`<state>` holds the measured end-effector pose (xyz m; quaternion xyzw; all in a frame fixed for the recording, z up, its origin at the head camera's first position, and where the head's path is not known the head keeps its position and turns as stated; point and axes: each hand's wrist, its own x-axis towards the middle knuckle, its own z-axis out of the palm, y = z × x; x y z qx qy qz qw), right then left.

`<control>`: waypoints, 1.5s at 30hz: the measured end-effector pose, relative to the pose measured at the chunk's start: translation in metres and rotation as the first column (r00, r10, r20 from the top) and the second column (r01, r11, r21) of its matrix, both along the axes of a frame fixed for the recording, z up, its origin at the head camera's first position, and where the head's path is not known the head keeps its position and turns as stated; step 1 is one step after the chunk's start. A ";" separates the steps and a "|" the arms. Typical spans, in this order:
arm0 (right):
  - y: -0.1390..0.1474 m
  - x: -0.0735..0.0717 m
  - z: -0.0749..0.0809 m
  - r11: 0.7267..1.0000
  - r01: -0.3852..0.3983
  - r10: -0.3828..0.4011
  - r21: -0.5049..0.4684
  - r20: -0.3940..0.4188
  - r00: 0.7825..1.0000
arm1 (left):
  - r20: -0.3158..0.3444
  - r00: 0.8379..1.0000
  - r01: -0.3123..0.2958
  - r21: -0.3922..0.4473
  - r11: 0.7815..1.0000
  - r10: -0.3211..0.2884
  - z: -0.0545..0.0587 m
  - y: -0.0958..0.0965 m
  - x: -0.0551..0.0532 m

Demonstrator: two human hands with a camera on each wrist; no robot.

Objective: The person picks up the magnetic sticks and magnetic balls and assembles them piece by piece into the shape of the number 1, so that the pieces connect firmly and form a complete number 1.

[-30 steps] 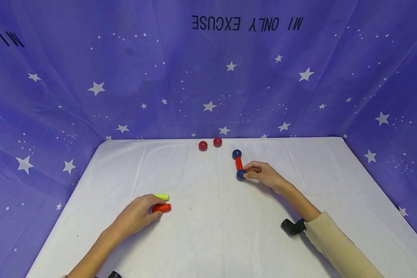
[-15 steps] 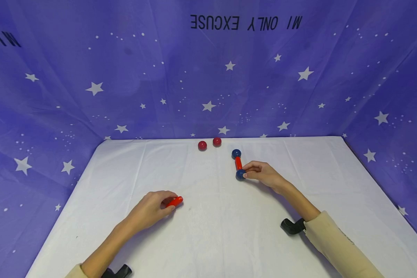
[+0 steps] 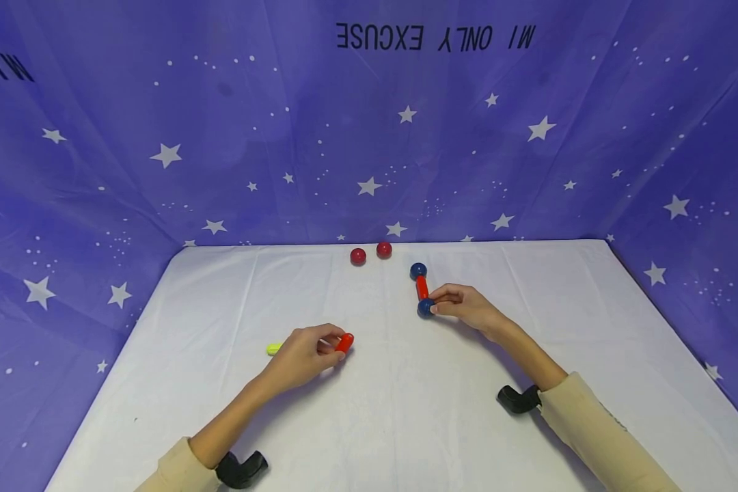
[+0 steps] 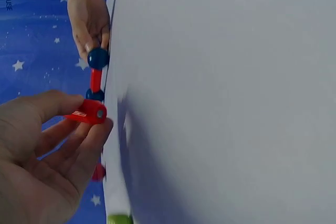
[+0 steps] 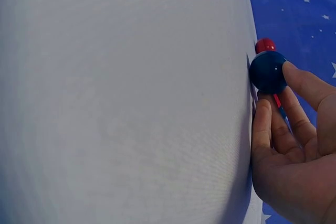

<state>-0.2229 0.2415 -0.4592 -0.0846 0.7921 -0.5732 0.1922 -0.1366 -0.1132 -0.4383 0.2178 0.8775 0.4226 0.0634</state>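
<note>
My left hand (image 3: 304,355) pinches a red magnetic rod (image 3: 344,342) between thumb and fingers, above the table left of centre. In the left wrist view this rod (image 4: 86,112) shows a small metal disc in its end. Toward the back, my right hand (image 3: 472,313) pinches the near blue ball (image 3: 426,308) of a joined piece. A second red rod (image 3: 421,287) links that ball to a far blue ball (image 3: 418,271). In the right wrist view the near ball (image 5: 269,72) sits at the thumb tip and hides most of its rod.
Two loose red balls (image 3: 358,257) lie near the table's back edge, left of the joined piece. A yellow-green rod (image 3: 274,349) lies partly hidden behind my left hand. The white-covered table (image 3: 393,424) meets a blue starry curtain (image 3: 283,137) at the back and sides.
My left hand has lifted the red rod off its place beside the yellow-green rod and carried it rightward and away from me, turning it. The right hand stays on the near blue ball.
</note>
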 end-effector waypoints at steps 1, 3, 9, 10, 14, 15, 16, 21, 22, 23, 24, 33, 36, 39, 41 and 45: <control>0.000 0.000 0.000 1.000 -0.001 0.001 0.001 -0.001 1.000 | 0.004 1.000 0.003 0.021 1.000 -0.003 0.000 0.004 -0.001; 0.000 0.001 0.001 1.000 0.000 0.000 0.001 -0.001 1.000 | 0.008 1.000 0.001 0.050 0.999 -0.002 -0.001 0.013 -0.003; 0.000 0.001 0.001 1.000 -0.004 0.004 0.008 -0.007 1.000 | 0.034 0.999 -0.014 0.122 0.992 0.010 -0.003 0.038 -0.009; 0.000 0.001 0.000 1.000 -0.004 0.004 0.010 -0.009 1.000 | 0.045 0.999 -0.015 0.133 0.991 0.009 -0.004 0.042 -0.010; 0.000 -0.001 0.000 0.999 0.006 -0.005 0.032 -0.015 1.000 | 0.127 0.992 -0.037 0.169 0.985 0.016 -0.008 0.058 -0.015; 0.000 -0.001 0.000 0.999 0.006 -0.005 0.037 -0.017 1.000 | 0.155 0.988 -0.048 0.180 0.983 0.020 -0.008 0.062 -0.017; 0.000 -0.001 0.000 0.999 0.006 -0.005 0.042 -0.020 1.000 | 0.184 0.983 -0.062 0.188 0.980 0.027 -0.009 0.066 -0.018; 0.000 -0.001 0.001 0.999 0.002 -0.001 0.046 -0.027 1.000 | 0.295 0.954 -0.130 0.230 0.965 0.058 -0.013 0.085 -0.023; 0.000 -0.002 0.001 0.999 0.002 0.000 0.046 -0.028 1.000 | 0.311 0.948 -0.141 0.235 0.962 0.063 -0.014 0.089 -0.024; 0.000 -0.002 0.000 0.999 0.003 -0.001 0.045 -0.027 1.000 | 0.325 0.943 -0.150 0.242 0.959 0.065 -0.015 0.092 -0.024; 0.000 -0.002 0.000 0.999 0.003 -0.002 0.045 -0.027 1.000 | 0.343 0.937 -0.160 0.250 0.955 0.067 -0.016 0.096 -0.025; 0.000 -0.001 0.001 0.999 0.006 -0.005 0.035 -0.020 1.000 | 0.400 0.914 -0.201 0.301 0.932 0.068 -0.016 0.120 -0.026; 0.001 -0.002 0.001 1.000 0.003 -0.002 0.026 -0.017 1.000 | 0.413 0.908 -0.217 0.302 0.929 0.078 -0.016 0.126 -0.027; 0.001 -0.002 0.000 1.000 -0.002 0.002 0.015 -0.014 1.000 | 0.414 0.906 -0.227 0.292 0.929 0.091 -0.016 0.131 -0.027; 0.001 -0.002 0.000 1.000 -0.004 0.004 0.015 -0.016 1.000 | 0.412 0.906 -0.230 0.297 0.927 0.093 -0.017 0.134 -0.027; 0.001 -0.001 -0.001 1.000 -0.009 0.010 0.015 -0.019 1.000 | 0.411 0.906 -0.239 0.299 0.924 0.101 -0.019 0.140 -0.028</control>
